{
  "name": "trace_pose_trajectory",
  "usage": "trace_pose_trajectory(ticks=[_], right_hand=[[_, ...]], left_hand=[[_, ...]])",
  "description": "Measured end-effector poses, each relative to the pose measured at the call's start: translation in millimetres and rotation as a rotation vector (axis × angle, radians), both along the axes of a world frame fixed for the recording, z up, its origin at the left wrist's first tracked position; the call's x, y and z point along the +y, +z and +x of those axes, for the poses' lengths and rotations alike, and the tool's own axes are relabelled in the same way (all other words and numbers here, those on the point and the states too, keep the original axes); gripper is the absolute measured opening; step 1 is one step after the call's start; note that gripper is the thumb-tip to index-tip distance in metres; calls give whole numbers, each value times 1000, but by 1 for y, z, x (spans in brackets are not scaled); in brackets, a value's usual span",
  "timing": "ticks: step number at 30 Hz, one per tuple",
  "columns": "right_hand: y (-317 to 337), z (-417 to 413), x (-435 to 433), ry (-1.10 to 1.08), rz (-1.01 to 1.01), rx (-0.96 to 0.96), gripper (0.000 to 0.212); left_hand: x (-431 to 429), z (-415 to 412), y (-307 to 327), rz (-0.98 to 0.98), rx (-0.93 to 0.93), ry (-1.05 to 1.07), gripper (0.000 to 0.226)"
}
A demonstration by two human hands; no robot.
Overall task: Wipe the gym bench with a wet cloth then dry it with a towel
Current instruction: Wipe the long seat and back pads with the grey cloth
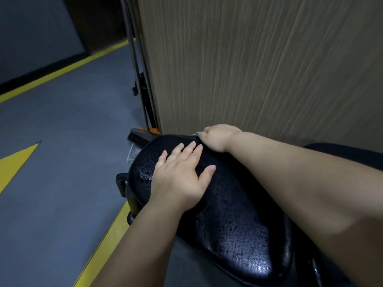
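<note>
Grey floor [62, 131] with yellow stripes fills everything from 7 to 11 o'clock, and a wood-grain panel [259, 69] stands tall from 12 to 3. Two thin poles [141, 79] lean along the panel's edge, with a brush [143, 134] on the floor at their foot.

The gym bench [238, 224] is right under me. Its black pad runs from 5 o'clock up to the middle of my view, with its far end just short of the panel. The pad glistens with beads and streaks of water across most of its top.

My left hand [180, 177] lies flat on the far half of the pad, palm down, its fingers [176, 150] straight and spread apart, pointing toward 1 o'clock and holding nothing. My right hand [217, 137] sits at the pad's far rim, at 1 o'clock from the left. Its fingers are curled tight, and a small pale scrap [196, 133] pokes out at the knuckles. It could be a corner of the cloth, but I cannot tell.

Judging by the water, the wet wipe is about done and the drying has not begun. I see no towel. Next I need one in hand, then long overlapping strokes from the far rim back toward me, pressing enough to lift the beads, not smear them.
</note>
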State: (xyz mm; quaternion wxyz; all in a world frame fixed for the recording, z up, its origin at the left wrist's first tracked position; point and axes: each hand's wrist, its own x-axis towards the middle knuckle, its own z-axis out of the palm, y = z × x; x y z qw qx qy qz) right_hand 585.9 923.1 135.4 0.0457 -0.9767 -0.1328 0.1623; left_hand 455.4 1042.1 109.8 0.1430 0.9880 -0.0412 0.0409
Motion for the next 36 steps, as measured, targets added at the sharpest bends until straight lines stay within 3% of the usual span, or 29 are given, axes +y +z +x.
trace_pose_trajectory(ticks=[10,15,19,23,31,36], right_hand=[[6,6,-55,-97,-44,49,54],[5,7,-16,-21,-92,22,56],[0,5,33,112,17,57,49],[0,7,37,90,105,92,44],[1,20,-31,-24,-98,93,56],[-2,26,-17,20,-123,107,52]], left_hand=[[8,-6,-6,-25,-15,12,63],[7,-7,-10,-18,-54,34,79],[8,-6,-12,-20,-60,21,80],[10,-5,-12,-27,-76,17,89],[28,-13,-17,-85,-145,46,81],[28,-17,-24,-106,-221,60,74]])
